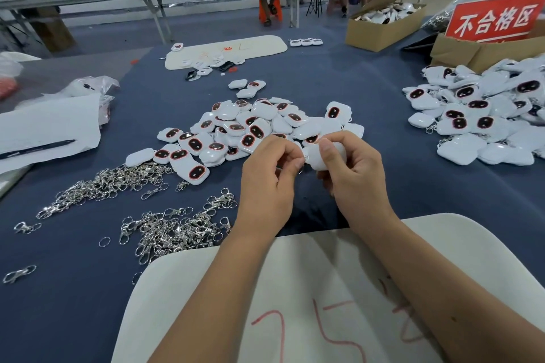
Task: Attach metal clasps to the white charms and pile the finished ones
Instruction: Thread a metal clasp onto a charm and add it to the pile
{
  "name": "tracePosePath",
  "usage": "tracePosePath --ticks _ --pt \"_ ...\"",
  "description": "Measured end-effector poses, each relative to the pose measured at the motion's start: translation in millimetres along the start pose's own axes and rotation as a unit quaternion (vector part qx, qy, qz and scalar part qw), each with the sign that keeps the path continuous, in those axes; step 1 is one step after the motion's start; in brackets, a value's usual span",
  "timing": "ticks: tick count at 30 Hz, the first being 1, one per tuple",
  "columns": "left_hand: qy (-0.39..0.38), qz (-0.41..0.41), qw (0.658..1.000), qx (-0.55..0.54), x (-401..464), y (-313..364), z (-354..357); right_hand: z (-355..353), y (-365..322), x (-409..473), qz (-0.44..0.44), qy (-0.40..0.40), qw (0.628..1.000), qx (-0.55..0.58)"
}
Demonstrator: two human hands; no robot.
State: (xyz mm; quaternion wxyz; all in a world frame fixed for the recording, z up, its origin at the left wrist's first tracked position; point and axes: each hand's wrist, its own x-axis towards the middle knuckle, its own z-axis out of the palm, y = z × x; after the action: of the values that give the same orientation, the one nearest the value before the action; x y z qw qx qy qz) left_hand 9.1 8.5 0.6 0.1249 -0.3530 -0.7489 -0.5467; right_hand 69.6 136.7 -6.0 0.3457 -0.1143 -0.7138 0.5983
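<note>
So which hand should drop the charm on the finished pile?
Probably the right hand: it already grips the white charm, and the finished pile lies on its side. The left hand pinches at the clasp end.

Clasp point(300, 169) mostly hidden — behind left-hand fingers point(287, 158).

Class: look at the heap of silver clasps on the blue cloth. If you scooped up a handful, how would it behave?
The clasps lie tangled, rings through hooks, so several would probably lift together. Being loose linked metal, they would likely dangle and slip. On the blue cloth they should slide little.
</note>
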Motion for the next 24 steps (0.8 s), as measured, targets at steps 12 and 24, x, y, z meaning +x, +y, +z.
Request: tracePosePath --ticks 12,24 --pt "0.006 -0.131 0.983 -0.128 -0.5 1.0 5.0 -3.2 4.9 5.1 0.108 -0.035 0.989 0.092" --pt "0.020 -0.246 0.945 -0.215 0.7 6.1 14.3 -3.8 12.7 7.4 0.080 0.077 0.991 0.080"
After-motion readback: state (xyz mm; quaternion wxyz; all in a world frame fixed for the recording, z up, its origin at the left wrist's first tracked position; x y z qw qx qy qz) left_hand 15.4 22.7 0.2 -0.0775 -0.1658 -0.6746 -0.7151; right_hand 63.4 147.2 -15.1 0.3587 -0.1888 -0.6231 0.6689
